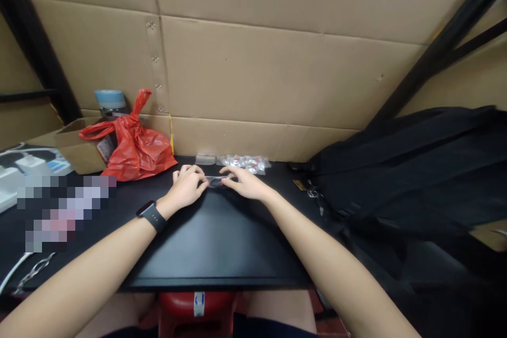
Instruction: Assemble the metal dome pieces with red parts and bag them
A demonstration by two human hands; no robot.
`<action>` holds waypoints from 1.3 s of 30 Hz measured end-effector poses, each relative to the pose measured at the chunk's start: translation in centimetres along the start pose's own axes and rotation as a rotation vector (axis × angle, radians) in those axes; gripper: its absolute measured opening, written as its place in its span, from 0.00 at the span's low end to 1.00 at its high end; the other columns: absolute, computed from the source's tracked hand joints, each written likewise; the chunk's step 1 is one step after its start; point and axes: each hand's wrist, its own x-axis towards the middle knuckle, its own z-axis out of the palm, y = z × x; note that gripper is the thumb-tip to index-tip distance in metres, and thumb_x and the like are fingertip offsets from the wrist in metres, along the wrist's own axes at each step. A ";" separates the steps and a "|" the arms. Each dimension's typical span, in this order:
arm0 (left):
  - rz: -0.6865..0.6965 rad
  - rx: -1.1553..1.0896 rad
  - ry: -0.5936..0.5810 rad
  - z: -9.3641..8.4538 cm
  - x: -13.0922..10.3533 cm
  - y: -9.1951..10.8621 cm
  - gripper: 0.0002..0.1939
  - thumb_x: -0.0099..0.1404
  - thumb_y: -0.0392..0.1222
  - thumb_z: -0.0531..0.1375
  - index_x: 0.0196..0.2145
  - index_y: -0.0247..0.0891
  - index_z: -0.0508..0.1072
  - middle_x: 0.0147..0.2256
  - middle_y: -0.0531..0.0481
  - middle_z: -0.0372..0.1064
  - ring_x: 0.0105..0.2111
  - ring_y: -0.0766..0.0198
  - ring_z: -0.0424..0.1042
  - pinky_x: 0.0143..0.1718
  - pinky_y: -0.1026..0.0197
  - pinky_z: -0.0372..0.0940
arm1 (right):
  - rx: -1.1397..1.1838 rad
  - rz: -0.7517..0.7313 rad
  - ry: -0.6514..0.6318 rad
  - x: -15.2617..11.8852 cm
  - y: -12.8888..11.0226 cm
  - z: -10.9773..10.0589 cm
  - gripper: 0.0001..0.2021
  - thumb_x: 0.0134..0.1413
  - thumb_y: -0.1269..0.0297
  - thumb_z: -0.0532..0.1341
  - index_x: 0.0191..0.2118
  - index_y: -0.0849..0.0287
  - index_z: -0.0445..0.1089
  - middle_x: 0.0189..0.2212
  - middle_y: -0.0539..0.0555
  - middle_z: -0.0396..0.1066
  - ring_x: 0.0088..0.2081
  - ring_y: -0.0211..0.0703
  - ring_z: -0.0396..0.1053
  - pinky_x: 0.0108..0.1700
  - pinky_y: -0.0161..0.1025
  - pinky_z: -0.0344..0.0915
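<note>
Between my two hands, a small clear plastic packet [216,182] with something dark inside is held by its ends, just above the black table. The thumb and fingers of my left hand [189,184] pinch its left end; a dark watch sits on that wrist. At the packet's right end, my right hand [242,182] pinches with thumb and forefinger. What exactly is in the packet is too small to tell. Just behind the hands lie several clear packets with silvery round contents [247,162] and a stack of flat clear sleeves [205,159].
A knotted red plastic bag [137,150], a cardboard box [79,150] and a blue-lidded bottle [110,99] stand back left. White power strips [24,177] and a chain [35,274] lie at left. A black bag [415,169] and keys [315,194] are at right. Cardboard walls the back.
</note>
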 end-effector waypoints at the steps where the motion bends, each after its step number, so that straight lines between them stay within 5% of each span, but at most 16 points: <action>1: -0.019 -0.012 -0.003 0.1 0.1 -0.1 0.13 0.68 0.48 0.54 0.36 0.44 0.78 0.48 0.47 0.70 0.53 0.48 0.60 0.49 0.45 0.55 | 0.029 0.018 0.003 0.0 0.2 0.0 0.16 0.62 0.60 0.59 0.54 0.56 0.66 0.37 0.52 0.78 0.37 0.42 0.75 0.44 0.40 0.66; 6: -0.061 -0.037 -0.031 0.0 0.2 0.0 0.13 0.68 0.48 0.54 0.36 0.44 0.77 0.47 0.46 0.71 0.52 0.48 0.61 0.48 0.44 0.55 | 0.062 0.057 0.035 0.1 0.5 0.4 0.24 0.53 0.67 0.67 0.55 0.53 0.65 0.35 0.49 0.78 0.38 0.43 0.76 0.46 0.40 0.68; 15: -0.070 -0.026 -0.019 -0.4 0.2 0.2 0.17 0.70 0.50 0.51 0.36 0.43 0.77 0.47 0.45 0.71 0.50 0.48 0.63 0.47 0.45 0.57 | 0.199 0.116 0.161 0.6 0.0 1.1 0.20 0.54 0.68 0.64 0.53 0.55 0.65 0.32 0.51 0.78 0.36 0.44 0.77 0.42 0.40 0.69; 21: -0.086 -0.040 0.029 -1.5 0.4 -0.1 0.16 0.70 0.51 0.51 0.39 0.46 0.77 0.47 0.46 0.73 0.50 0.49 0.63 0.49 0.45 0.57 | 0.259 0.100 0.357 0.7 1.8 -2.2 0.18 0.51 0.65 0.63 0.49 0.58 0.66 0.30 0.51 0.77 0.33 0.43 0.75 0.39 0.39 0.69; 27: -0.169 0.018 0.091 -3.3 0.7 -2.3 0.13 0.67 0.47 0.54 0.39 0.45 0.77 0.48 0.46 0.73 0.52 0.45 0.62 0.48 0.44 0.58 | 0.242 0.286 0.620 0.1 5.3 -5.5 0.21 0.49 0.64 0.61 0.51 0.57 0.63 0.32 0.53 0.77 0.30 0.43 0.74 0.31 0.36 0.66; 34: -0.152 0.065 0.021 -3.3 0.7 -3.1 0.13 0.65 0.46 0.54 0.37 0.45 0.79 0.45 0.46 0.75 0.49 0.47 0.65 0.47 0.46 0.60 | -0.133 0.309 0.520 1.1 6.7 -2.7 0.19 0.47 0.73 0.60 0.48 0.55 0.67 0.29 0.49 0.76 0.33 0.44 0.74 0.43 0.41 0.66; 39: -0.071 0.055 -0.015 -2.8 0.6 -3.1 0.11 0.64 0.46 0.55 0.37 0.45 0.78 0.44 0.46 0.74 0.49 0.48 0.66 0.47 0.48 0.60 | -0.379 0.272 0.421 1.9 5.8 -1.5 0.17 0.53 0.69 0.62 0.50 0.55 0.66 0.29 0.50 0.76 0.37 0.46 0.74 0.47 0.43 0.62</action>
